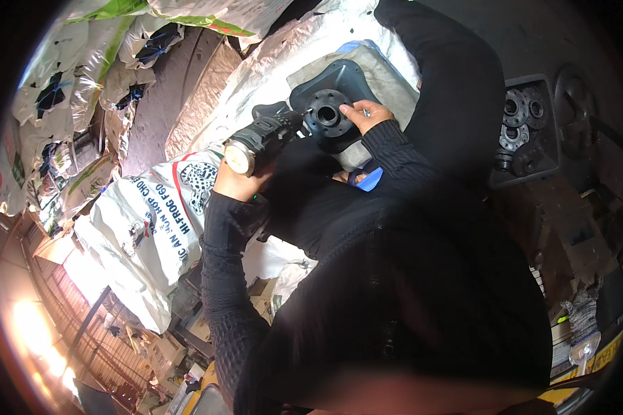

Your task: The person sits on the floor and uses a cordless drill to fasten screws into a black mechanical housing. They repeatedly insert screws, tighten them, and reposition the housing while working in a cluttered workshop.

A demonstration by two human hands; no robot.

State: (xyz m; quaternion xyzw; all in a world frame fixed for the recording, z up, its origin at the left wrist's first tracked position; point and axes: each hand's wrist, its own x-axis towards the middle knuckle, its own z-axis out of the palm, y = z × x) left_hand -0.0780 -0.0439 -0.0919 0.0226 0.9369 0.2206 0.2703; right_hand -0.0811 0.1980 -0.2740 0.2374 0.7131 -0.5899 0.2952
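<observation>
My left hand [244, 182] is wrapped round the handle of a dark cordless drill [273, 135] with a pale round rear end. The drill's nose points at a round black flange [327, 128] with a central hole and several bolt holes round it. Beneath the flange lies a dark, flared metal base [340, 77] with rounded corners, resting on a pale cloth. My right hand [371, 117] is at the flange's right edge, thumb and fingers pinched together. A small shiny bit shows by those fingers, too small to name.
A grey bin [548, 155] on the right holds several dark flanges [513, 117]. To the left lies a white printed sack [145, 228]. More plastic sacks [83, 62] are heaped at the far left. My dark-clothed leg [460, 90] lies between the base and the bin.
</observation>
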